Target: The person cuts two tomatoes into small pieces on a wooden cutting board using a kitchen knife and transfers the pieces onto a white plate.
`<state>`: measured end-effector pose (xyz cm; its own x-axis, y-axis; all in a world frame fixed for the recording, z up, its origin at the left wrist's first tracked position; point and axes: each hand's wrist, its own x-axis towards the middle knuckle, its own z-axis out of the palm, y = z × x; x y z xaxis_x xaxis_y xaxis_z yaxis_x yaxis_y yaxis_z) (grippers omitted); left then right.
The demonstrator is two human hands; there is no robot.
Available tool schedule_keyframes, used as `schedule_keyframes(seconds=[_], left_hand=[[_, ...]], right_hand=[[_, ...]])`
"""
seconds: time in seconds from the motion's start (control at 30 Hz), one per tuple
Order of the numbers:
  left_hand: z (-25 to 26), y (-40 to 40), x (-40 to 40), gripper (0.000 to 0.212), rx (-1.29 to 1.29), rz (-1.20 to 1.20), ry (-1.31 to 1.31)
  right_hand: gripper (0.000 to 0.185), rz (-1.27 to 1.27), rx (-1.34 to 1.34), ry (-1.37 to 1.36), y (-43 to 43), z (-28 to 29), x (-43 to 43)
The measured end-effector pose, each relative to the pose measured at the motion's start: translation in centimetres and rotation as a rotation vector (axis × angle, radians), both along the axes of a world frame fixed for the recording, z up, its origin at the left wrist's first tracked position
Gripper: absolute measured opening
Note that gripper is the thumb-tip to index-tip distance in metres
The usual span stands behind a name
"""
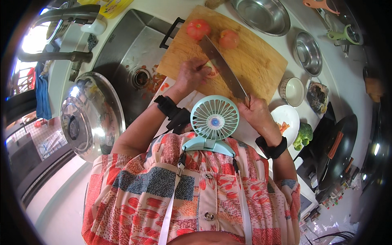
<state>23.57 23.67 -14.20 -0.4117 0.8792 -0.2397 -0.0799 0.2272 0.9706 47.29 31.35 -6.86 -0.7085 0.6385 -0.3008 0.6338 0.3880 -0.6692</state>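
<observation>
My right hand grips the handle of a cleaver, whose broad blade slants up and left over a wooden cutting board. Between the fingers of my left hand is a cut piece of tomato, with its red flesh facing up beside the blade. Part of that piece is hidden by the fingers. Two more red tomatoes rest on the board's far part: one close to the blade's tip, the other to the right of it.
The board's left edge overlaps a steel sink with scraps around its drain. A glass lid stands at left. On the right are steel bowls, a small cup, a white plate, broccoli and a wok.
</observation>
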Motion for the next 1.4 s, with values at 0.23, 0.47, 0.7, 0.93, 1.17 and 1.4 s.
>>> schedule_keyframes(seconds=[0.23,0.47,0.7,0.93,1.17,1.4], left_hand=[[1.3,-0.1,-0.1,0.019,-0.035,-0.031,0.073],[-0.5,-0.6,0.5,0.025,0.105,-0.032,0.315],[0.7,-0.9,0.6,0.025,-0.066,0.026,0.027],[0.0,-1.2,1.2,0.022,0.014,0.130,-0.026],[-0.5,-1.1,1.3,0.015,0.065,0.194,-0.074],[-1.0,-1.2,1.2,0.011,0.087,0.204,-0.070]], right_hand=[[0.026,0.064,0.006,-0.043,0.8,-0.4,-2.1],[0.025,0.098,0.037,0.020,0.7,0.0,-3.4],[0.025,-0.020,0.015,0.005,-0.8,2.6,-1.3],[0.026,-0.002,0.067,-0.013,-3.1,1.9,0.0],[0.026,0.036,0.112,-0.043,-3.0,1.3,-0.2],[0.027,0.079,0.038,-0.057,-1.8,1.2,-1.9]])
